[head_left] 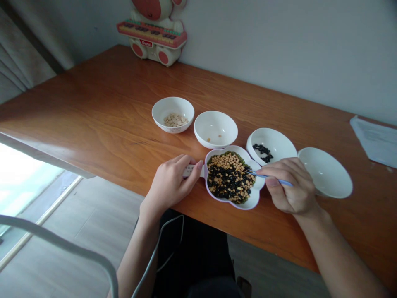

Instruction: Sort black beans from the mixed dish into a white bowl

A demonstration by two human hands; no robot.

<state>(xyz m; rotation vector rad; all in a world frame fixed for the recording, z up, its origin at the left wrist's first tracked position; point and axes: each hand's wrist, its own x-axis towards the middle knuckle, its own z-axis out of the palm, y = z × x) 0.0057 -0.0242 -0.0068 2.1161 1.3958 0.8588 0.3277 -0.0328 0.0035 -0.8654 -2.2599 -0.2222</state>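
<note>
A white, lobed dish (pixel 254 194) with a lilac rim sits near the table's front edge. Mixed in it are black beans (pixel 221 178), yellow soybean-like beans (pixel 228 160) and some green ones along the edge. The fingers of my left hand (pixel 173 180) are closed round the dish's short white handle (pixel 188 170). From the right, my right hand (pixel 288 184) pinches a slim blue utensil (pixel 263 176). Its tip reaches the beans at the dish's right side; the shape of its head cannot be made out.
Behind the dish stand white bowls: one with pale flat seeds (pixel 175 120), one (pixel 214 124) with a few light pieces, one with black beans (pixel 263 152). Another bowl (pixel 325 171) is at right. A toy keyboard (pixel 151 33) and papers (pixel 376 140) lie farther off.
</note>
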